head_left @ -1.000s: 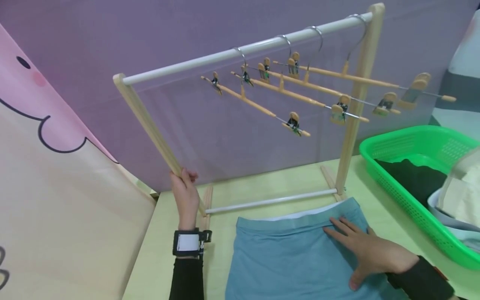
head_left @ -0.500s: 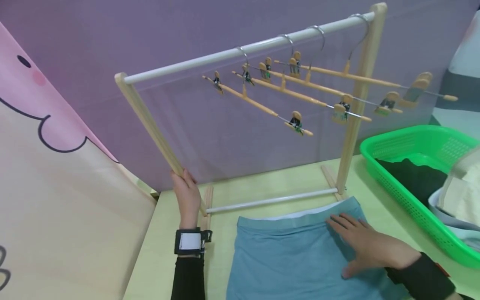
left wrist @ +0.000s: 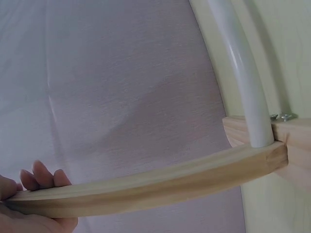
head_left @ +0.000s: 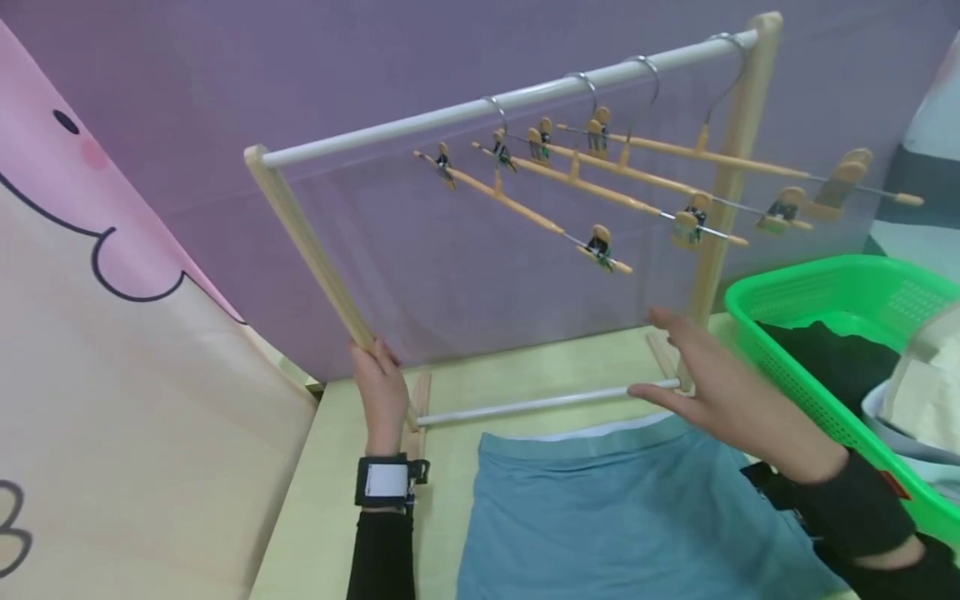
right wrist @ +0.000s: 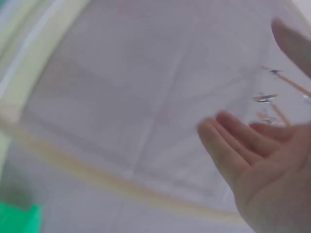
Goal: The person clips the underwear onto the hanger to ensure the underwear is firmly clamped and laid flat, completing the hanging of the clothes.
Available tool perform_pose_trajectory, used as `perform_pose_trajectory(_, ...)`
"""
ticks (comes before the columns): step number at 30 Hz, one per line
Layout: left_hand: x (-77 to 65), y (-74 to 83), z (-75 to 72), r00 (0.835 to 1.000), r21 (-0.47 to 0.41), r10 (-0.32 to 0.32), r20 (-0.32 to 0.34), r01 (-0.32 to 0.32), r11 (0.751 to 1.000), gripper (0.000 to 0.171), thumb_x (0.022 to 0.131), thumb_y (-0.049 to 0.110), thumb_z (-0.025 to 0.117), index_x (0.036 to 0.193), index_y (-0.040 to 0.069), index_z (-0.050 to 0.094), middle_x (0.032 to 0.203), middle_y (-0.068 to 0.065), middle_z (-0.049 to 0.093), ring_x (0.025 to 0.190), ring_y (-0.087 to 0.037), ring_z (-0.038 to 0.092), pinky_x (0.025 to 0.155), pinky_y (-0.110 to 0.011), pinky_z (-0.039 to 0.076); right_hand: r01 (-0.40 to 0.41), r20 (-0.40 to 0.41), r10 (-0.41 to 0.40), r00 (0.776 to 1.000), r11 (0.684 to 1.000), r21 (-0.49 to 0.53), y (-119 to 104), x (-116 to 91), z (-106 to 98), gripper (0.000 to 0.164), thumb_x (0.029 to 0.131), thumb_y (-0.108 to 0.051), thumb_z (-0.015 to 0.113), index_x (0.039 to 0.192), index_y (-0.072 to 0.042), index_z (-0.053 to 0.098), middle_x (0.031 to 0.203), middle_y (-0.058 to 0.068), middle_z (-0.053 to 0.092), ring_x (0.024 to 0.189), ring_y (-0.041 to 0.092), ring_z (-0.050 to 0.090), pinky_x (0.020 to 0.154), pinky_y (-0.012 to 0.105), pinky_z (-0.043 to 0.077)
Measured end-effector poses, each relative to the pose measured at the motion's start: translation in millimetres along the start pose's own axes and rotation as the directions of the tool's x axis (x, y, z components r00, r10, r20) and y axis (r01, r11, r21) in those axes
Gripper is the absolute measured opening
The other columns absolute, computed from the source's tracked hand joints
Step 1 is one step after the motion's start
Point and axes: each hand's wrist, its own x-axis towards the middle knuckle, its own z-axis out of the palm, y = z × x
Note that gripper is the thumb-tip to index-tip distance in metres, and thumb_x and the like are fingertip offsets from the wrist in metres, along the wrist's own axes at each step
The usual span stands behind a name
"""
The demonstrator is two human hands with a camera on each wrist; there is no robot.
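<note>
My left hand (head_left: 381, 396) grips the left wooden post (head_left: 311, 250) of a small clothes rack, low down. In the left wrist view its fingers (left wrist: 43, 175) curl round the same post (left wrist: 160, 184), above the joint with the white lower rail (left wrist: 245, 77). My right hand (head_left: 716, 392) is raised off the blue garment (head_left: 600, 517), open, with thumb and fingers spread apart and nothing between them. It overlaps the rack's right post in the head view. The garment lies flat before the rack, its waistband (head_left: 570, 446) toward the lower rail.
Several clip hangers (head_left: 528, 212) hang from the white top rail (head_left: 420, 123), mostly toward the right. A green basket (head_left: 795, 387) on the right holds dark and pale clothes. A purple cloth backdrop (head_left: 187, 75) stands behind the rack, and a printed cloth (head_left: 157, 433) borders the table's left side.
My right hand has lifted off the garment's waistband and moved up toward the rack's right post. The left hand keeps its grip on the left post. The head view has shifted slightly.
</note>
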Motion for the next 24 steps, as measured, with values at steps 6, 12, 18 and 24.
perform_pose_trajectory(6,-0.4,-2.1,-0.3,1.0,-0.003,-0.009,0.016,0.009,1.0,0.032,0.109,0.025,0.033,0.122,-0.004,0.041,0.087,-0.012,0.053,0.078,-0.03,0.056,0.066,-0.036,0.046,0.012,-0.176,0.018,0.984,0.986,0.167,-32.3,32.8,-10.2,0.082,0.09,-0.021,0.075,0.156,-0.012,0.027,0.148,0.019,0.045,0.129,0.038,0.051,0.098,0.056,0.046)
perform_pose_trajectory(12,-1.2,-1.8,-1.0,1.0,0.003,-0.007,0.019,0.007,1.0,0.036,0.109,0.028,0.032,0.123,-0.004,0.04,0.089,-0.015,0.054,0.078,-0.031,0.056,0.065,-0.036,0.046,0.068,-0.307,0.024,0.951,0.956,0.286,-57.4,56.1,-16.8,0.067,0.091,-0.015,0.073,0.15,-0.011,0.04,0.146,0.012,0.051,0.128,0.031,0.054,0.103,0.033,0.046)
perform_pose_trajectory(18,-1.9,-0.7,-1.1,0.999,0.007,-0.025,0.021,0.024,1.0,0.036,0.109,0.029,0.032,0.124,-0.002,0.041,0.089,-0.012,0.054,0.078,-0.031,0.055,0.063,-0.036,0.046,0.126,-0.42,-0.012,0.908,0.961,0.244,-70.5,76.3,-13.4,0.058,0.092,-0.016,0.072,0.143,-0.006,0.047,0.136,0.013,0.059,0.126,0.03,0.057,0.104,0.045,0.047)
perform_pose_trajectory(24,-2.3,-0.3,-0.7,1.0,0.017,-0.022,0.016,0.022,1.0,0.033,0.109,0.027,0.032,0.122,-0.002,0.04,0.089,-0.017,0.055,0.076,-0.024,0.054,0.064,-0.036,0.046,0.199,-0.547,-0.039,0.836,0.951,0.236,-78.8,88.6,-9.6,0.041,0.093,-0.009,0.07,0.13,0.003,0.058,0.119,0.012,0.069,0.11,0.022,0.066,0.093,0.019,0.05)
